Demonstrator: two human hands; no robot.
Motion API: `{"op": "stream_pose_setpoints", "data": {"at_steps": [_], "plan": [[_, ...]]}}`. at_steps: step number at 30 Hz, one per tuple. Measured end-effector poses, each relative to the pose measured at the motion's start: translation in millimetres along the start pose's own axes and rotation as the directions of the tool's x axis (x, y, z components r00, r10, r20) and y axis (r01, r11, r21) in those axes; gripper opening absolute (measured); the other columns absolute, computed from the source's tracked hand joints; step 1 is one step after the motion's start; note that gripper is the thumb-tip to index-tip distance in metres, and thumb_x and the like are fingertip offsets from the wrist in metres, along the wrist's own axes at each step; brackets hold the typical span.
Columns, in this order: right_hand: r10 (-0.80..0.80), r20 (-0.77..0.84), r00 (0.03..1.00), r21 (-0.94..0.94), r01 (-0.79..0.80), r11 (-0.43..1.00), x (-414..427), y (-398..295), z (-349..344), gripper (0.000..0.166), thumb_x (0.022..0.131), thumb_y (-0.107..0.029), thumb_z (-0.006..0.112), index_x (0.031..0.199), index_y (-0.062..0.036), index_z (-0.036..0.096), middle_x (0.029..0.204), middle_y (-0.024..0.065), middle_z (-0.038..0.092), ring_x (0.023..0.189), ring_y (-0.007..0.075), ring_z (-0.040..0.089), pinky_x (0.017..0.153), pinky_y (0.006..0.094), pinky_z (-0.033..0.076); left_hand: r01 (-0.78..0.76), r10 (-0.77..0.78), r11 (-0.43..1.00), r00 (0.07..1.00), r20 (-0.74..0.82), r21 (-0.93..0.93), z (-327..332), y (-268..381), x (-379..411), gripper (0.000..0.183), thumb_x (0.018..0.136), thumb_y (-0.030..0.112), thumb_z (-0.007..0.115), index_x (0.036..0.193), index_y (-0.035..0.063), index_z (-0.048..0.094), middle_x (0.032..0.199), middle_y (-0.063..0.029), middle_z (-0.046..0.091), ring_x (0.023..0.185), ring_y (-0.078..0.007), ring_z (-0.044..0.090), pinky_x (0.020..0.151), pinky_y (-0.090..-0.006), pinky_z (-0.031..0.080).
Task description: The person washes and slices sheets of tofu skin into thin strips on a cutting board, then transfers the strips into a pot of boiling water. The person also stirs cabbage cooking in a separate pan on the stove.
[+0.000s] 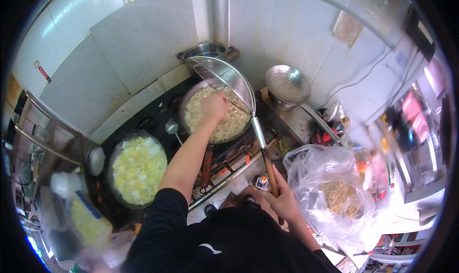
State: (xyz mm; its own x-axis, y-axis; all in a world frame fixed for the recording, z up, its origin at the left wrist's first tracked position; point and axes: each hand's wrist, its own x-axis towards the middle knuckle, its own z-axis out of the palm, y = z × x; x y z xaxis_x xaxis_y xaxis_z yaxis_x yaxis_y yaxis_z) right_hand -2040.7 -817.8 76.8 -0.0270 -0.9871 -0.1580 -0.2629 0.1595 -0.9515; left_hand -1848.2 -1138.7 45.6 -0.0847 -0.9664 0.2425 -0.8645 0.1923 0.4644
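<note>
My right hand (283, 197) grips the wooden handle of a large wire-mesh strainer (233, 81). The strainer's bowl is tilted on its edge above a wok (182, 120) of pale noodle-like strips (229, 129). My left hand (214, 106) is over that wok with its fingers curled, close to the lower edge of the mesh. Whether it pinches something cannot be seen. Left of it, a second wok (114, 187) holds chopped pale-green and white cabbage (140, 170). A metal ladle (172, 127) lies between the two woks, its handle partly hidden by my left forearm.
A metal pot (206, 50) stands behind the noodle wok. To the right, a perforated skimmer (288, 84) rests on a vessel. A clear plastic bag (308, 172) holds brownish noodles (340, 197). A metal rail (229, 178) runs along the stove front. Another container of cabbage (88, 219) is at lower left.
</note>
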Motion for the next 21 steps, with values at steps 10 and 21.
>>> {"op": "stream_pose_setpoints", "data": {"at_steps": [10,21], "plan": [[-0.06,0.013,0.998,-0.102,0.061,0.993,6.7,2.6,-2.6,0.08,0.082,-0.004,0.07,0.151,-0.0124,0.029,0.111,0.0106,0.064,0.09,0.0148,0.063,0.087,0.0298,0.048,0.07,-0.069,0.997,0.997,0.022,-0.025,-20.8,9.1,2.4,0.017,0.075,0.028,0.067,0.079,0.0116,0.071,0.086,-0.0115,0.069,0.083,-0.0292,0.067,0.078,-0.0401,0.051],[0.028,0.037,0.999,-0.022,-0.027,0.999,14.3,-1.2,-2.6,0.078,0.083,-0.01,0.071,0.15,-0.0128,0.03,0.136,0.0204,0.053,0.123,0.0263,0.055,0.099,0.0332,0.043,-0.019,0.014,0.994,0.999,-0.051,-0.109,-9.7,-2.4,5.8,0.025,0.074,0.029,0.069,0.091,0.0105,0.069,0.086,-0.011,0.068,0.084,-0.0288,0.066,0.078,-0.0399,0.051]]}}
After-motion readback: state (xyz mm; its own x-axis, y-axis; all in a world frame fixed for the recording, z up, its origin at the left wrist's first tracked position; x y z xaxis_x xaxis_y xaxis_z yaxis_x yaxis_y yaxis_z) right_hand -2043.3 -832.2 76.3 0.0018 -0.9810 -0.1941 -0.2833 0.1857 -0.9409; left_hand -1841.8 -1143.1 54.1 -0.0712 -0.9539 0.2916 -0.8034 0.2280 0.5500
